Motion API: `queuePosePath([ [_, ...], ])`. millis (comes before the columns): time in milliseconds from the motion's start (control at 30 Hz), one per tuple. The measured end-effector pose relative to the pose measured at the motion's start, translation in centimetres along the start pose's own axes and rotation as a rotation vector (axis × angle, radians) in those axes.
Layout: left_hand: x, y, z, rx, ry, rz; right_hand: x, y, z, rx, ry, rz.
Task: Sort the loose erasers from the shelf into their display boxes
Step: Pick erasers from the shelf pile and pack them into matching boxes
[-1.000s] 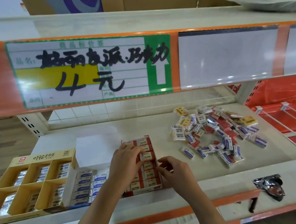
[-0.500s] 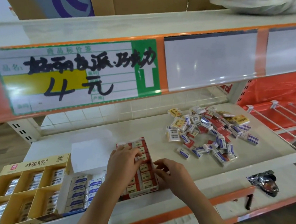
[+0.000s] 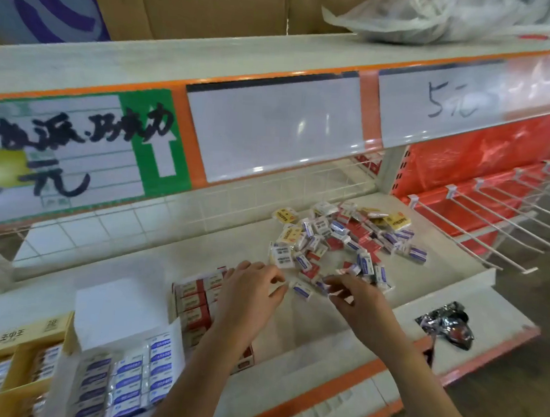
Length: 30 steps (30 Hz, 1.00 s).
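Head view: a heap of loose erasers point(image 3: 345, 241) is seen on the white shelf point(image 3: 174, 260), toward its right back part. Both hands are held at the near edge of the heap. The left hand point(image 3: 249, 297) is curled, and a small white piece is pinched at its fingertips, though what it is cannot be told through the blur. The right hand point(image 3: 358, 300) is bent over the nearest erasers, its fingertips touching them; whether one is grasped cannot be told. A red display box point(image 3: 197, 303) filled with red erasers is partly covered by the left forearm. Just left of it a blue-and-white box point(image 3: 124, 379) of erasers stands with its lid up, and a yellow box point(image 3: 10, 359) sits at the far left. A crumpled foil wrapper point(image 3: 447, 323) lies on the shelf edge at right.
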<state>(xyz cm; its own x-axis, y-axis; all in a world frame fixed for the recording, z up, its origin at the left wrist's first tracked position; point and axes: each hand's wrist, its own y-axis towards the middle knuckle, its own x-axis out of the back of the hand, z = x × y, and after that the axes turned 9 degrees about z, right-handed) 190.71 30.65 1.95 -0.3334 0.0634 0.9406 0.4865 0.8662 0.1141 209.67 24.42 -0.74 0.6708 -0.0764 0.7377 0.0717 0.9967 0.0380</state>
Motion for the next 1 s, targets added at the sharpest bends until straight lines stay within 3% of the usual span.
queuePosePath([
  [200,-1.5,2.3,-3.1,-0.060,-0.046,0.029,3.4,0.1,-3.2,-0.031,-0.031,-0.109],
  [433,-3.7,4.2,-5.2,-0.084,-0.081,0.040,6.1,0.9,-6.8,-0.085,-0.115,-0.121],
  [600,-4.8,5.3,-6.0,-0.058,-0.084,0.041,6.8,1.3,-8.5,-0.043,-0.156,-0.059],
  [800,-5.9,6.0,-6.4,-0.001,-0.118,0.078,7.1,2.2,-9.8,0.151,-0.226,0.039],
  [1000,-6.4,6.0,-6.9,0.011,-0.071,0.102,7.4,2.8,-10.7,0.171,-0.256,0.117],
])
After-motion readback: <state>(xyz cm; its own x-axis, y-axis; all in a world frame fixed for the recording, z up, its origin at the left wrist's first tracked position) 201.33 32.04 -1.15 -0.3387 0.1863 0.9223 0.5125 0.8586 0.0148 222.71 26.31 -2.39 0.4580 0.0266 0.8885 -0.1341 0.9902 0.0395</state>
